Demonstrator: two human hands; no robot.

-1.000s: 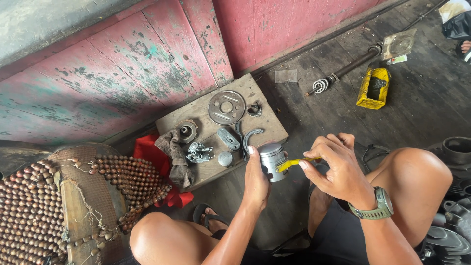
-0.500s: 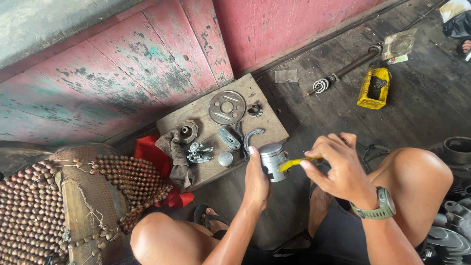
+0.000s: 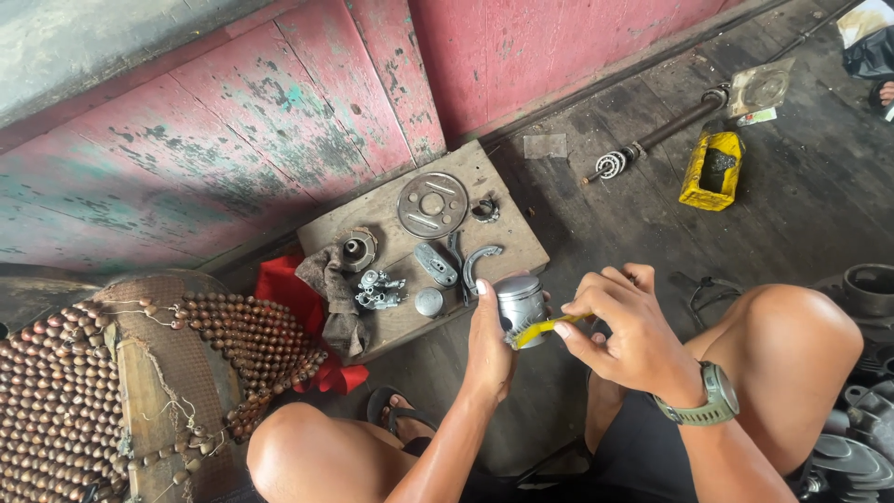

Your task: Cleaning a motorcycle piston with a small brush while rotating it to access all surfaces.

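Piston [image 3: 520, 300] held upright in the left hand [image 3: 489, 343] and touched by a yellow brush [image 3: 543, 328] in the right hand [image 3: 626, 333], above the floor [image 3: 643, 219] in front of the person's bare knees.

The left forearm rises from below, its hand turned thumb-up, fingers [image 3: 481, 291] curled around the piston's side. The right hand, a watch [image 3: 712, 396] on its wrist, comes in from the right with wrist bent and fingers [image 3: 596, 291] pinched together on the brush handle, bristle end against the piston's lower edge. Just behind lies a wooden board [image 3: 507, 242] with a round plate [image 3: 432, 204], a rag [image 3: 337, 298] and small metal parts.
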